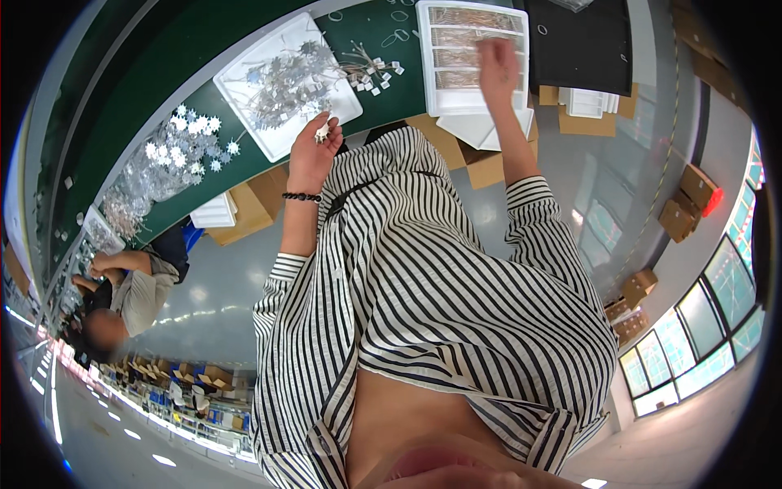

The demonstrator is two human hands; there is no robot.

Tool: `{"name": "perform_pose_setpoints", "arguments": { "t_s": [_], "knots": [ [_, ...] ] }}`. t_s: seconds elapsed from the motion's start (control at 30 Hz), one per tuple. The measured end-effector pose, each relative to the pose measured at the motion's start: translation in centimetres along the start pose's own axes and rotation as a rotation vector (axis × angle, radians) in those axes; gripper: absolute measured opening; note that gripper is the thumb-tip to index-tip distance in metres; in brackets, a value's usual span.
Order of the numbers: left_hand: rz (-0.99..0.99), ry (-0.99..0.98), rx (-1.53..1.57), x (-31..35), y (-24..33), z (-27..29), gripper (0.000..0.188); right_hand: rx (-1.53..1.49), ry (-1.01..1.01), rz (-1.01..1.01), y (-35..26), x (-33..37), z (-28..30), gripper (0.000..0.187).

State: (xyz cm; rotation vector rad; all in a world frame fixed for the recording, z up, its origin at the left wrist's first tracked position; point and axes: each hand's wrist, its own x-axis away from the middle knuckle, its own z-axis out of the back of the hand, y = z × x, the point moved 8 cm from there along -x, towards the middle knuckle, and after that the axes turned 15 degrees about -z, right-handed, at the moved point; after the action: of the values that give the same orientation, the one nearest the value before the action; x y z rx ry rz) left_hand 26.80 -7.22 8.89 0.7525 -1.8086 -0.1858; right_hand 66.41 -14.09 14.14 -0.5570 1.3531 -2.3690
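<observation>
My left hand (309, 155), with a dark beaded bracelet at the wrist, is closed on a small white star-shaped piece (323, 133). It is at the near edge of a white tray (346, 103) heaped with silvery star pieces on thin wires (285, 77). My right hand (498, 73) hovers over a white divided tray (432, 61), where rows of thin copper-coloured wires (452, 39) lie in long compartments. Its fingers are blurred and partly turned away, so whether they grip anything does not show.
Between the trays lies a bunch of wires with small white tags (375, 73). More white stars (183, 143) and clear plastic bags (147, 175) cover the green table's left part. A black tray (582, 49) is at the right. Cardboard boxes (252, 200) stand below; a co-worker (142, 297) sits further left.
</observation>
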Motion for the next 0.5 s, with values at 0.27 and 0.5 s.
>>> {"name": "perform_pose_setpoints", "arguments": {
  "t_s": [0.27, 0.5],
  "knots": [
    [0.006, 0.010, 0.002, 0.4, -0.2, 0.5, 0.031, -0.243, -0.411, -0.483, 3.7, 6.2, -13.0, 0.018],
    [0.019, 0.016, 0.020, 0.4, -0.6, 1.1, 0.032, 0.194, -0.161, -0.303, 3.2, 1.5, -10.2, 0.032]
  ]
}}
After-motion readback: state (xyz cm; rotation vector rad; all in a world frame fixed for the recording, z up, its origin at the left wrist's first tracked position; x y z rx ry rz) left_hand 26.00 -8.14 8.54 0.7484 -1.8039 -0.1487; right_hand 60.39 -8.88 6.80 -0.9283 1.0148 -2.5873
